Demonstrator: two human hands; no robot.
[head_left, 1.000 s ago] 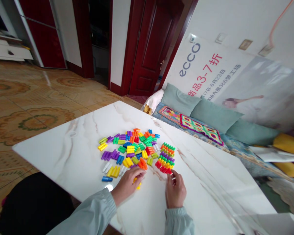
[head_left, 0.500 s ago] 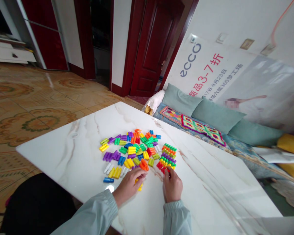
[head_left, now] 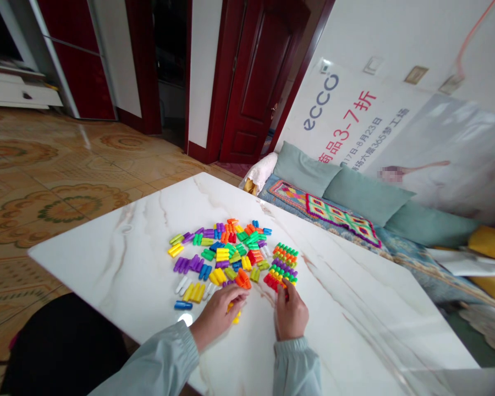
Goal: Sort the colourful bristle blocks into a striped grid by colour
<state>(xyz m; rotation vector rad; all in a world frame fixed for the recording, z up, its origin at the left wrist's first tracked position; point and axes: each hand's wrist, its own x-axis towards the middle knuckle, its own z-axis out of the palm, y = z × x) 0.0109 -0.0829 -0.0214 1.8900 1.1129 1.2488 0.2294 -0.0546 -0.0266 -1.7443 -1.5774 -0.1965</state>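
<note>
My right hand (head_left: 292, 314) is closed at the near end of a stack of bullet-shaped plastic building blocks (head_left: 284, 264), joined in rows of green, orange, purple, yellow and red. Its thumb and fingers pinch a red building block (head_left: 274, 282), which the fingertips partly cover. My left hand (head_left: 220, 309) is curled, with a yellow building block (head_left: 236, 318) under and between its fingers, mostly hidden. Just past the left fingertips lies an orange building block (head_left: 243, 279). Loose building blocks (head_left: 223, 254) in many colours spread beyond my left hand.
All this lies on a white marble-patterned table (head_left: 355, 330). A blue block (head_left: 183, 304) is left of my left hand. Behind the table's right side runs a sofa (head_left: 391, 242) with green cushions (head_left: 363, 192). A black rounded object (head_left: 66, 346) stands at lower left.
My right hand has shifted very slightly at the red end of the stack. My left hand stays nearly still.
</note>
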